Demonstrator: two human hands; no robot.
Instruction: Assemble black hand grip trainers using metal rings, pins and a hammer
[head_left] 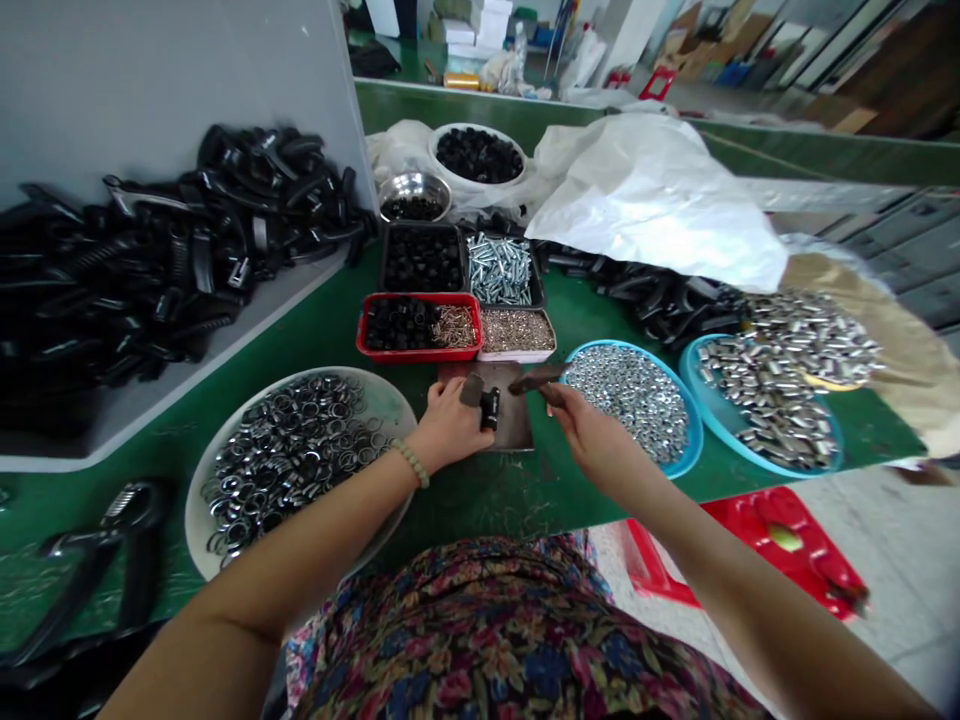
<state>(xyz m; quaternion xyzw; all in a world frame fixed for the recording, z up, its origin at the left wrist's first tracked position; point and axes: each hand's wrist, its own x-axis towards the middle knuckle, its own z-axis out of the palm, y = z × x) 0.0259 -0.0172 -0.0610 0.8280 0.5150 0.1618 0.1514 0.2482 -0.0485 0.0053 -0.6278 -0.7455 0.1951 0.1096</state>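
Head view: left hand [450,425] rests palm-down on a dark metal plate [514,425], fingers closed narrow around a small black part [490,408] standing upright on it. Right hand [592,435], wrist raised and forearm angled in, grips a short hammer [536,378] by the handle, its head near the part, not touching. Plate lies on the green table [495,500] between a white tray of metal rings [289,465] and a blue tray of steel nuts [630,400].

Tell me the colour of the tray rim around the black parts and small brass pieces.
The tray has a red rim, shown best in the head view.
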